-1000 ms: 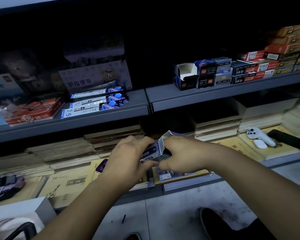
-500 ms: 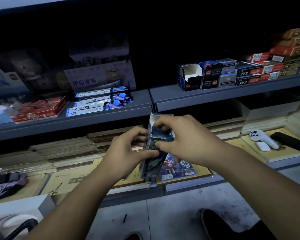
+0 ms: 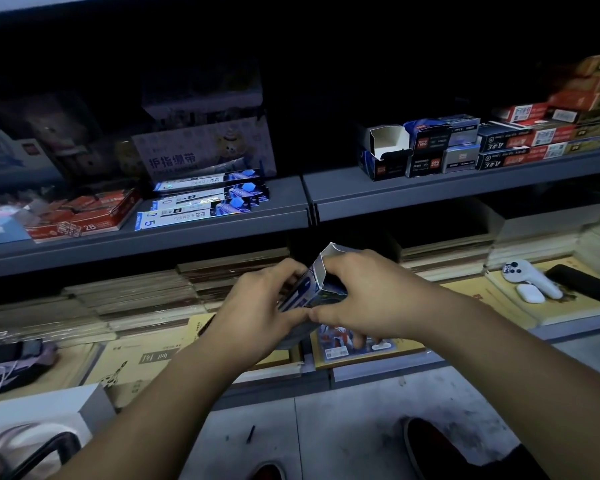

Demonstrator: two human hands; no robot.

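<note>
Both hands, left (image 3: 257,308) and right (image 3: 364,296), grip an open blue carton (image 3: 317,282)

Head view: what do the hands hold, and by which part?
A small open-topped blue box: left hand grips its left side, right hand its right side.

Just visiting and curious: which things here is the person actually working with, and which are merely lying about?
In hand: small blue box, open at its top, held by left hand and right hand.
Lying about: white earbud case; open white-lined box; red 2B boxes.
</note>
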